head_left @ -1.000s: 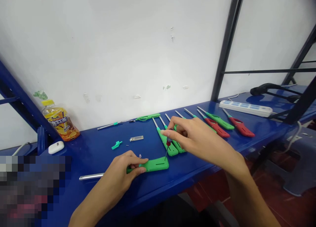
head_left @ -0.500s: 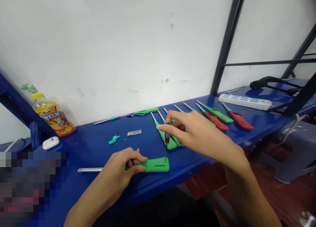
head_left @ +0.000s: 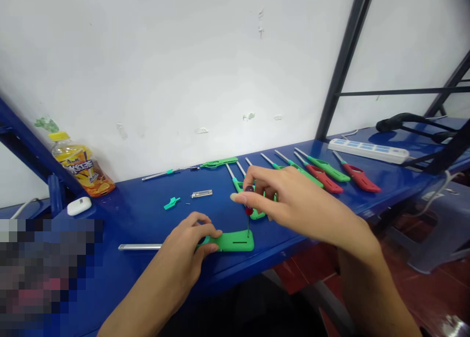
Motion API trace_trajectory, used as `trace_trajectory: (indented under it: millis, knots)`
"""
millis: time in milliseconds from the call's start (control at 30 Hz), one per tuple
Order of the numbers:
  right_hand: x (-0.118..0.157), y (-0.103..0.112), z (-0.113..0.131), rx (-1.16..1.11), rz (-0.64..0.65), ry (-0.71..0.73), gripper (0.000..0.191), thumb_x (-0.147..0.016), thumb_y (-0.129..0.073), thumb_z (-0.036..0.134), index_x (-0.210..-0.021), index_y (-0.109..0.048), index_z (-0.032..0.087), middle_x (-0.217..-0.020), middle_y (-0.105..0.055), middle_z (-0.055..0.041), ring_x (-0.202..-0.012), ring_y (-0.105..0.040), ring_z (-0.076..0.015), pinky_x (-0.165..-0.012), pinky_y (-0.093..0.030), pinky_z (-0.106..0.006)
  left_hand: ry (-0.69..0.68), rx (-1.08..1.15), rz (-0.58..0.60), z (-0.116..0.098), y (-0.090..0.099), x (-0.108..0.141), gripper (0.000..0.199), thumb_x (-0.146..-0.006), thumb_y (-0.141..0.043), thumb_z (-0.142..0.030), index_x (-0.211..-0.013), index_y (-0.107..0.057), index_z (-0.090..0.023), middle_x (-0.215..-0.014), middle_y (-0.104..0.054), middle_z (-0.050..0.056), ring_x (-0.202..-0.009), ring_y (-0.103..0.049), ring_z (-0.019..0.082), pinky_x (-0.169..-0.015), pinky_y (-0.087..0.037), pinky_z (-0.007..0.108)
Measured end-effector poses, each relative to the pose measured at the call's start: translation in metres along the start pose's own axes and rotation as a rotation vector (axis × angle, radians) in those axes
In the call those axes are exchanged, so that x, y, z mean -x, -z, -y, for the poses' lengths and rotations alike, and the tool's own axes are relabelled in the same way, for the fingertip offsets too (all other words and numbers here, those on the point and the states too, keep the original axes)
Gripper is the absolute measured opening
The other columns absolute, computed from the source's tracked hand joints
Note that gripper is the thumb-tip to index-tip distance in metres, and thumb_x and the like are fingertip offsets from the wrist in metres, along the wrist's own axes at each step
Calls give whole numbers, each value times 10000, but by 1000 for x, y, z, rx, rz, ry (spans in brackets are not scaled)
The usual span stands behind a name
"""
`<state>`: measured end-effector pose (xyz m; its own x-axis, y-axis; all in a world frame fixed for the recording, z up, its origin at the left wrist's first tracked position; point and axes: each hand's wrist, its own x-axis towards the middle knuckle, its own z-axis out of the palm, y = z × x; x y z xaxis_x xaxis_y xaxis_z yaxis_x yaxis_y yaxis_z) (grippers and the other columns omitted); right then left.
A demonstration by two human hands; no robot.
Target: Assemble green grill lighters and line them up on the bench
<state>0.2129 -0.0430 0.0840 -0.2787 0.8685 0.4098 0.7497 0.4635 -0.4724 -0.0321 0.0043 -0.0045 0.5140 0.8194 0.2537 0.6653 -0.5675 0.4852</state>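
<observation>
A green long-necked lighter [head_left: 235,241] lies flat near the front edge of the blue table, its metal tube pointing left. My left hand [head_left: 194,239] is closed around its middle, with fingers and thumb on opposite sides of the handle. My right hand [head_left: 282,195] pinches the handle of a small screwdriver [head_left: 249,211] with a red and dark grip. The screwdriver stands nearly upright, its tip at the small hole near the right end of the lighter's handle. Behind lie a teal trigger piece [head_left: 171,203] and a clear fuel tank [head_left: 201,193].
Several green lighters [head_left: 325,169] and red lighters [head_left: 362,178] lie in a row to the right. A green shell half [head_left: 219,163] and a metal tube [head_left: 156,175] rest by the wall. A drink bottle [head_left: 83,166], a white case [head_left: 79,206] and a power strip [head_left: 368,150] are also there.
The screwdriver stays at the hole while my right fingers have shifted slightly on its handle. My left hand still holds the lighter; the whole view has moved a little.
</observation>
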Motion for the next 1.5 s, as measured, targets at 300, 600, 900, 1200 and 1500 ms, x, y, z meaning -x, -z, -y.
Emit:
trace_trajectory:
  millis: [300,600,900,1200,1500]
  knots:
    - [-2,0,0,39,34,31,267,-1064,-540,478,-957,-656,263,-693,-709,65,-631,-629,-145,-638,-360,-281,-62,-166,53,-2,-1,7,402,-877,-515,-107,-1141,-789,-238,-1196,-752,113,-1060,-730,301,-904,-599,454]
    - [-2,6,-2,-68,-277,17,341,-1061,-548,481,-876,-671,222,-727,-719,29,-630,-645,-139,-635,-416,-288,-103,-406,195,-22,13,0,501,-877,-503,-39,-1284,-734,-218,-1296,-732,122,-1150,-723,306,-971,-606,455]
    - [-5,5,-11,-569,-259,-36,377,-946,-721,488,-798,-488,232,-794,-741,-12,-746,-701,-180,-655,-504,-284,-134,-383,201,-18,22,-2,469,-999,-425,-28,-1305,-689,-266,-1201,-756,62,-1060,-725,267,-945,-578,441]
    - [-10,-8,1,-153,-152,-9,320,-955,-687,540,-869,-648,235,-732,-618,47,-649,-538,-135,-615,-391,-281,-251,-357,-11,-13,42,8,386,-1040,-476,-174,-1383,-647,-220,-1107,-787,65,-913,-744,277,-823,-605,429]
    - [-11,-22,10,-25,116,182,283,-918,-743,544,-1073,-761,309,-889,-780,31,-777,-681,-176,-701,-421,-281,-417,-424,-266,-18,50,19,366,-1062,-419,-189,-1374,-608,-222,-1117,-800,63,-884,-769,224,-785,-601,335]
